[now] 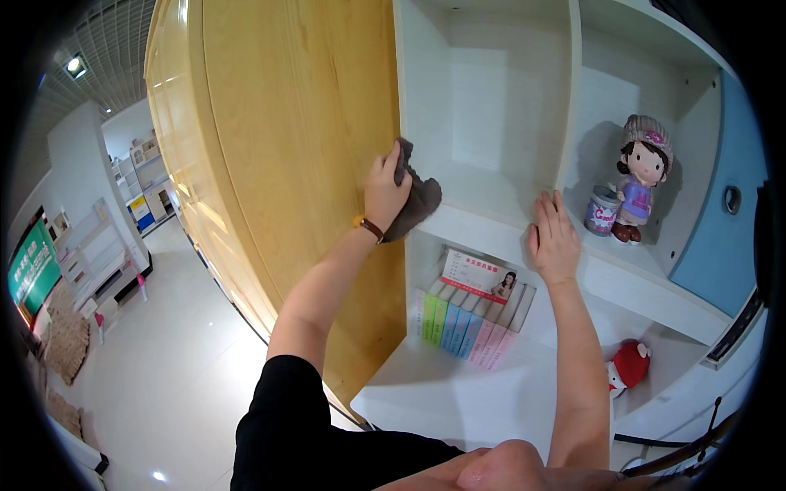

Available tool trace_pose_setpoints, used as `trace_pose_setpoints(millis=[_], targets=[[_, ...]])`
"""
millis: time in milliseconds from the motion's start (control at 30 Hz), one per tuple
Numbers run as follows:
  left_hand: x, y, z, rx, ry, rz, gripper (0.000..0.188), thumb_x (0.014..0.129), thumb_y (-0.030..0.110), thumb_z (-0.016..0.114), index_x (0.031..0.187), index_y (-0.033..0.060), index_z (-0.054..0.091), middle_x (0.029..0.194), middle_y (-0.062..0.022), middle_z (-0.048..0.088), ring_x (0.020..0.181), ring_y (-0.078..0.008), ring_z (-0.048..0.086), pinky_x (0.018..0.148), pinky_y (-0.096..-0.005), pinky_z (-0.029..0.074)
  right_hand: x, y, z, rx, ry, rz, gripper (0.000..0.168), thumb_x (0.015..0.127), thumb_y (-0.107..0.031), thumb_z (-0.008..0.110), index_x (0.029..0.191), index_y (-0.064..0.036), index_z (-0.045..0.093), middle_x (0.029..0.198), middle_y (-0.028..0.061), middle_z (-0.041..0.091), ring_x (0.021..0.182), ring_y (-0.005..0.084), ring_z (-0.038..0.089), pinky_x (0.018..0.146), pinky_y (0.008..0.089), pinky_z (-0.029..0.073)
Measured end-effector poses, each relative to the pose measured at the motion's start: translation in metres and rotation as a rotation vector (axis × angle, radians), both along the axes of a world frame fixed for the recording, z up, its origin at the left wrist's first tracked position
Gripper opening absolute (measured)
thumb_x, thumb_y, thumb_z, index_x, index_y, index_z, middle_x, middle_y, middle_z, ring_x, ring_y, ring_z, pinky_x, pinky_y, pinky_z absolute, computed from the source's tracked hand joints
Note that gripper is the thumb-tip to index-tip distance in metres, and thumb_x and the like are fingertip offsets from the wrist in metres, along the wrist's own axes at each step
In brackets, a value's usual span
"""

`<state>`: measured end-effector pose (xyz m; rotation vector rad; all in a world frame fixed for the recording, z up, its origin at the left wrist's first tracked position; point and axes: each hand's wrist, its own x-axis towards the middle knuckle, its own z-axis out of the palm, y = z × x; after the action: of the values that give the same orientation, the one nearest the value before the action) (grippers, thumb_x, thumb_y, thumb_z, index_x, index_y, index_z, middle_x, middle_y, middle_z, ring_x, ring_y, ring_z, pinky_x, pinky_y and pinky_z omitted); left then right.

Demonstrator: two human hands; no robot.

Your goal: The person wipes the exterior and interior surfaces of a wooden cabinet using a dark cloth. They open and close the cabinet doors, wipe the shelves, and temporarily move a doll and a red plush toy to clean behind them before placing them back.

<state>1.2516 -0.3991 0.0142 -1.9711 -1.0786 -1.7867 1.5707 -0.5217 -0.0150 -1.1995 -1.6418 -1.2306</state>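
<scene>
My left hand (385, 195) grips a dark grey-brown cloth (419, 197) against the left front edge of a white shelf unit (491, 224), where it meets a yellow wooden cabinet side (295, 153). Flat on the front edge of the same shelf board, below the upright divider (568, 98), rests my right hand (554, 239) with nothing in it. Between the hands the cubby (506, 110) holds no object. Right of my right hand, a girl figurine (642, 178) with a knitted-look hat stands beside a small painted pot (602, 210).
Under the shelf stands a row of pastel-spined books (460, 322) with a printed card (479, 275) on top. A red-hatted figure (629, 368) sits in the lower right compartment. A blue door panel (721, 202) edges the right side. White desktop (454, 393) extends toward me; tiled floor (178, 344) lies left.
</scene>
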Motion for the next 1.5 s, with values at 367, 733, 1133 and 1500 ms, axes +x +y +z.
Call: trace_pose_setpoints(millis=[367, 733, 1133, 1500], targets=[[0.001, -0.023, -0.089, -0.140, 0.120, 0.079, 0.064, 0.082, 0.011, 0.063, 0.142, 0.0074, 0.040, 0.116, -0.0206, 0.053, 0.106, -0.0385, 0.053, 0.090, -0.0421, 0.047, 0.001, -0.001, 0.000, 0.011, -0.021, -0.010, 0.046, 0.084, -0.019, 0.058, 0.127, -0.005, 0.055, 0.138, 0.0043, 0.051, 0.134, 0.0210, 0.042, 0.097, 0.0323, 0.043], [-0.007, -0.039, -0.054, 0.034, -0.041, 0.035, 0.052, 0.079, 0.011, 0.065, 0.130, 0.0080, 0.055, 0.115, -0.0189, 0.055, 0.105, -0.0379, 0.056, 0.091, -0.0430, 0.047, 0.002, -0.003, -0.001, 0.012, -0.017, 0.003, 0.045, 0.082, -0.018, 0.060, 0.125, -0.003, 0.055, 0.136, 0.0062, 0.053, 0.133, 0.0224, 0.044, 0.094, 0.0338, 0.044], [0.005, 0.010, 0.295, 0.344, -0.063, 0.346, 0.053, 0.081, 0.020, 0.064, 0.133, 0.0142, 0.054, 0.125, -0.0138, 0.056, 0.112, -0.0345, 0.054, 0.094, -0.0437, 0.046, 0.004, -0.004, 0.003, 0.033, -0.043, 0.002, 0.041, 0.083, -0.018, 0.060, 0.121, -0.003, 0.058, 0.131, 0.0077, 0.056, 0.129, 0.0233, 0.048, 0.094, 0.0339, 0.046], [0.009, 0.035, 0.266, 0.184, 0.136, 0.488, 0.058, 0.078, 0.015, 0.060, 0.135, 0.0215, 0.053, 0.121, -0.0066, 0.059, 0.108, -0.0318, 0.055, 0.087, -0.0428, 0.047, -0.002, -0.006, 0.004, 0.016, -0.017, 0.002, 0.039, 0.083, -0.019, 0.059, 0.119, -0.003, 0.059, 0.131, 0.0075, 0.056, 0.130, 0.0225, 0.047, 0.095, 0.0342, 0.045]])
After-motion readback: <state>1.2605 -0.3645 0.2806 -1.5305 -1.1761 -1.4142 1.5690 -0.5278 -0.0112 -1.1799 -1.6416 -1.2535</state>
